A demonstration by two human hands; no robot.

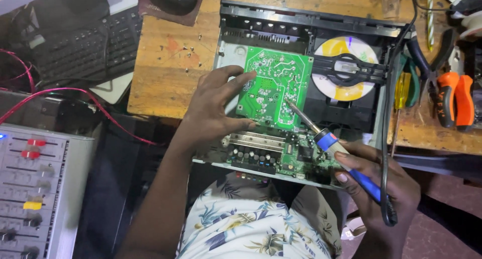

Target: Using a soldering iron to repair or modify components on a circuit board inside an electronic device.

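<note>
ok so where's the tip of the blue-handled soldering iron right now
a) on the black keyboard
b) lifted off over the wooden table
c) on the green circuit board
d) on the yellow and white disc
c: the right hand holds the blue-handled soldering iron with its metal tip down on the green circuit board, which the left hand steadies.

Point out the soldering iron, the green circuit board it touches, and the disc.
soldering iron (329,140): head view, on the blue handle collar.
green circuit board (273,83): head view, on its solder side, middle.
disc (329,47): head view, on the yellow upper-left part.
</note>
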